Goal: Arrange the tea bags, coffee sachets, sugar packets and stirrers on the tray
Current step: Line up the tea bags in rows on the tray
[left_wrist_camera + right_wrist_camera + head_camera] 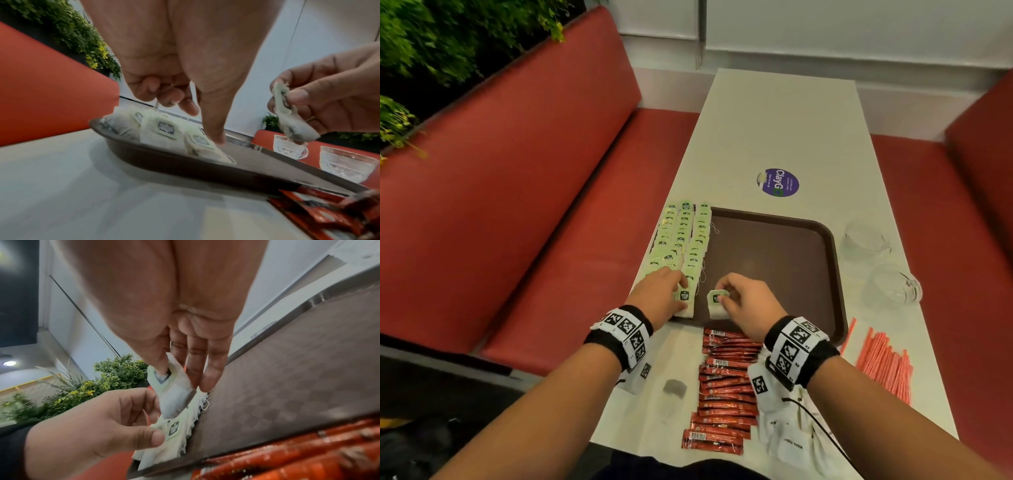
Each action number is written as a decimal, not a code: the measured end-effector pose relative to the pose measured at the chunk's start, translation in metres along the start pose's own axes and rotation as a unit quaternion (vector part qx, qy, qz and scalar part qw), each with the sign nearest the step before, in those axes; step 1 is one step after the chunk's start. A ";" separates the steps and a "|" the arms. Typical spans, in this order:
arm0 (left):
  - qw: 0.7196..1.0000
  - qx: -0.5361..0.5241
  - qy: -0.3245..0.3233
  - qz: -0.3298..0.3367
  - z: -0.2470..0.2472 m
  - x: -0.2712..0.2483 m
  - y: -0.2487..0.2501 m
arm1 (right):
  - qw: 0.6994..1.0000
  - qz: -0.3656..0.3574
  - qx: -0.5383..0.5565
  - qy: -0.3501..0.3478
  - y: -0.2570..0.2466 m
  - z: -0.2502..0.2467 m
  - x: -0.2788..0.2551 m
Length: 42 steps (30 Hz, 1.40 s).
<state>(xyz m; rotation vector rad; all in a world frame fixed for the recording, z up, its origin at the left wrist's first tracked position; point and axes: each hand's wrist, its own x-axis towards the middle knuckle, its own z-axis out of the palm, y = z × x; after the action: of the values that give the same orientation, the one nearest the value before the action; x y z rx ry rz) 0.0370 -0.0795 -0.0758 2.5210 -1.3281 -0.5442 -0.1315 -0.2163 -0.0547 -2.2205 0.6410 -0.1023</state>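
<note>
A brown tray [774,253] lies mid-table, with several rows of green-tagged tea bags [681,236] along its left side. My left hand [681,286] pinches the nearest tea bag [684,301] of those rows at its edge, thumb pressed down on it [203,142], the other fingers curled. My right hand [724,294] pinches another tea bag [715,305] by its tag, and it hangs just above the tray's near left part [176,395]. Red coffee sachets [726,387], white sugar packets [791,435] and orange stirrers [883,359] lie on the table near me.
Two glass cups [866,240] [893,287] stand right of the tray. A lone tea bag [673,394] lies on the table left of the sachets. Red bench seats [551,205] flank the narrow table, and a purple sticker [779,182] lies beyond the tray.
</note>
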 end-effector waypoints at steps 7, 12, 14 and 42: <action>0.995 0.072 -0.054 0.041 0.005 0.004 -0.006 | 1.000 0.001 0.004 -0.004 -0.005 0.003 0.007; 0.996 0.052 -0.045 0.063 0.001 0.006 -0.006 | 1.000 0.006 0.002 -0.010 -0.006 0.005 0.012; 0.997 -0.019 -0.041 0.067 -0.004 0.001 -0.005 | 1.000 0.007 0.004 -0.009 -0.008 0.005 0.016; 0.999 -0.007 -0.016 0.034 0.025 0.000 -0.016 | 0.979 0.124 -0.054 -0.151 0.014 0.045 0.104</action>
<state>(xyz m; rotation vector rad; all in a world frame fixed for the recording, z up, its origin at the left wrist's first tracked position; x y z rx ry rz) 0.0384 -0.0714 -0.1040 2.4564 -1.4093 -0.5801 -0.0349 -0.2423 -0.1088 -2.1783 0.7602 0.3983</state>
